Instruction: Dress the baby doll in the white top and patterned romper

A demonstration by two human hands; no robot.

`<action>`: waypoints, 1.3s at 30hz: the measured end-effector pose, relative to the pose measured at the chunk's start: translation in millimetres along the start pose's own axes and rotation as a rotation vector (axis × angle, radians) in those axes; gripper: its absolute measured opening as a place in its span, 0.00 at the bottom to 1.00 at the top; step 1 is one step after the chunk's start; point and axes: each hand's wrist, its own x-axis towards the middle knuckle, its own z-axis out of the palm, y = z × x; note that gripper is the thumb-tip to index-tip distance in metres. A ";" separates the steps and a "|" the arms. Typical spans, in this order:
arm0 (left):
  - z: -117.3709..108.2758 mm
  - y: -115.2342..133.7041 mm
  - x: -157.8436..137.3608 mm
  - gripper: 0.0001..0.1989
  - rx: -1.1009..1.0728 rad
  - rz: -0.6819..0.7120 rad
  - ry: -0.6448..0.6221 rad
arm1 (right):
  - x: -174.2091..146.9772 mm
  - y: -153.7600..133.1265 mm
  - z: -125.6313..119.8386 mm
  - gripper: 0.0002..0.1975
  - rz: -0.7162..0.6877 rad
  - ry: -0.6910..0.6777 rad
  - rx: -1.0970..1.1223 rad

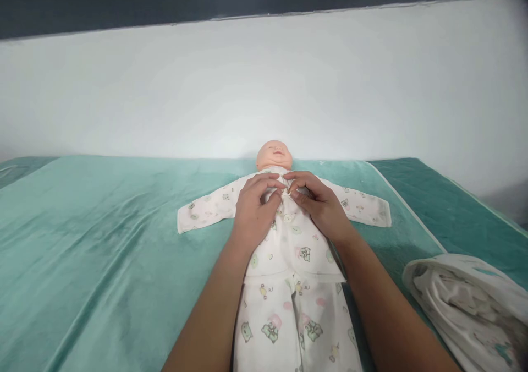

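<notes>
A baby doll [274,153] lies on its back, dressed in a white printed top [295,251] and matching trousers [270,328]. Both sleeves stretch out to the sides, and no doll hands show at the cuffs. Over the chest, my left hand [259,204] pinches the front edge of the top just below the collar. My right hand [315,198] pinches the same front opening from the other side, its fingertips close to the left ones. What exactly sits between the fingertips is too small to make out. Below them a round button [287,217] shows on the front.
A green plush blanket [124,240] with some creases covers the surface. A darker green cloth [449,207] lies at the right. A crumpled white cloth [466,289] rests at the lower right. Behind the doll's head rises a white wall [264,86].
</notes>
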 end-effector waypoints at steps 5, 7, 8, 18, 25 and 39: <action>-0.2 -1.1 0.4 0.09 -0.008 0.006 -0.002 | 0.1 0.8 -0.1 0.07 0.095 0.012 0.123; -0.2 -1.5 0.9 0.09 -0.022 0.004 0.007 | -0.3 1.6 0.7 0.07 0.158 0.051 0.214; -0.4 -1.2 1.1 0.09 -0.027 0.005 0.007 | -0.6 2.1 1.2 0.07 0.178 0.080 0.253; -21.7 10.7 -1.6 0.09 0.041 0.060 -0.362 | -0.4 3.3 5.5 0.06 0.133 0.284 0.252; -35.4 5.0 0.7 0.04 -0.128 0.026 -0.459 | -3.1 -13.2 5.4 0.09 0.059 0.171 -0.011; -32.8 3.3 -1.6 0.03 -0.143 -0.058 -0.409 | -5.0 -38.3 4.0 0.10 0.163 -0.116 -0.040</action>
